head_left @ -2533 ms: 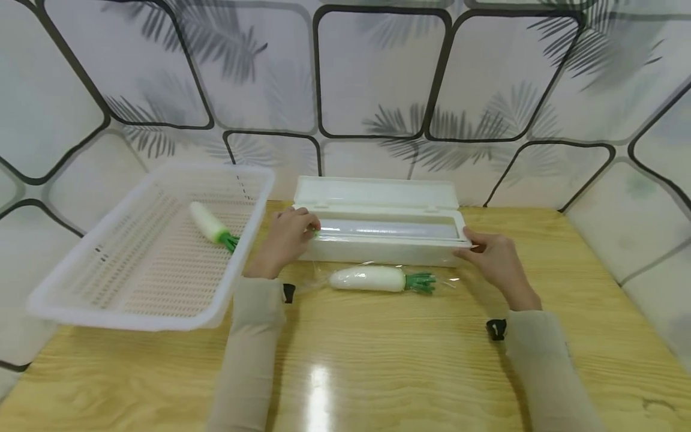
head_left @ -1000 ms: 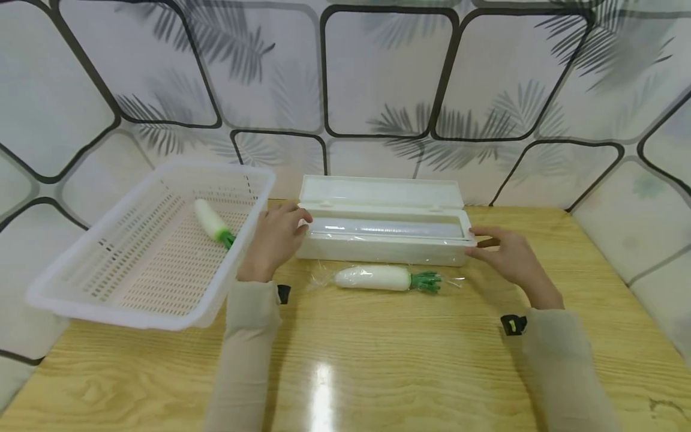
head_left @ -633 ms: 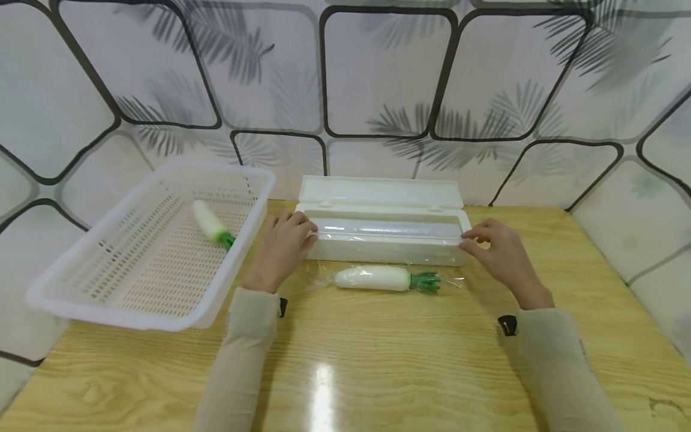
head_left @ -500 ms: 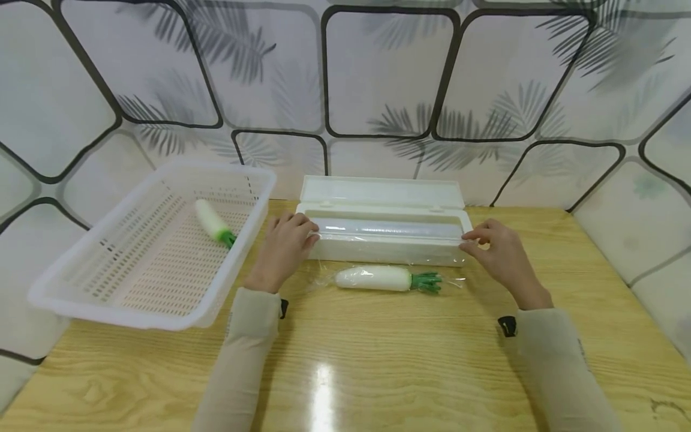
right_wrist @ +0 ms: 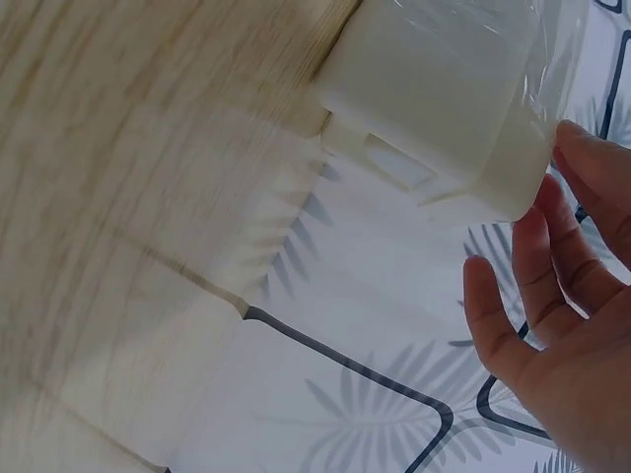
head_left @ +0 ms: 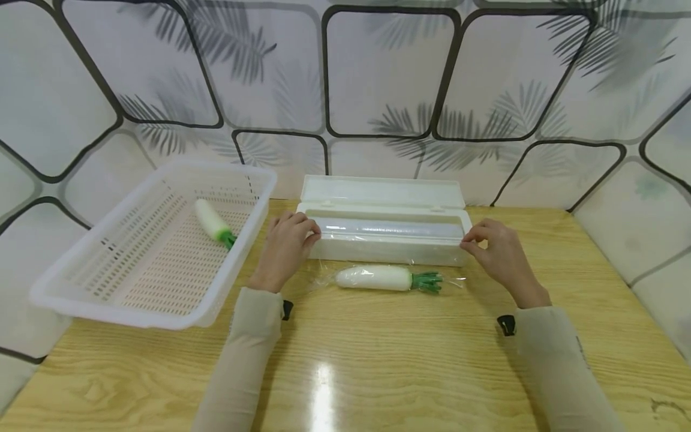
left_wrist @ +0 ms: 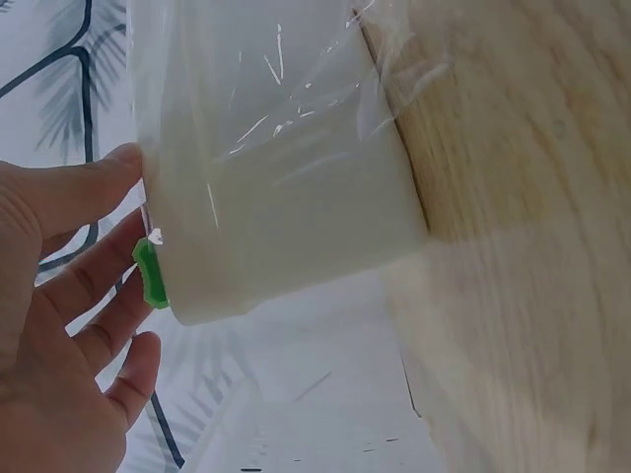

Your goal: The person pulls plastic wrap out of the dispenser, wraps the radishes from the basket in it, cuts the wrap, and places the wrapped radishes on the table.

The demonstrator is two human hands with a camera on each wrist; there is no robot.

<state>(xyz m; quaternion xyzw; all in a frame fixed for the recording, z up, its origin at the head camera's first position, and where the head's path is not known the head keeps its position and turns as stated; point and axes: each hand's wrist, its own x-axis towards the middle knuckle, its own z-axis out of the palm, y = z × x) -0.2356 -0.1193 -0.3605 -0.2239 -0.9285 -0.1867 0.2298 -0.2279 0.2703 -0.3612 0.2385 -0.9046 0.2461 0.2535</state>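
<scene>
A white cling film dispenser box [head_left: 385, 251] stands on the table with its lid raised and a roll of clear cling film [head_left: 394, 229] inside. My left hand [head_left: 286, 249] pinches the film's edge at the box's front left corner, beside a green cutter slider [left_wrist: 150, 274]. At the opposite corner my right hand [head_left: 499, 255] pinches the film between thumb and index finger, the other fingers loosely bent. Loose film hangs over the box front in both wrist views. Just in front lies a white radish [head_left: 372, 278] with green stalks, wrapped in film.
A white perforated basket [head_left: 146, 321] stands at the left, holding an unwrapped radish [head_left: 212, 221]. Behind the box rises a patterned wall covering [head_left: 385, 78]. The wooden table [head_left: 410, 360] extends toward me and to the right.
Both hands shift along the box's front corners, ending closer in with thumb and finger pinched on the film. Over the last half second they barely move. The box and radishes stay put.
</scene>
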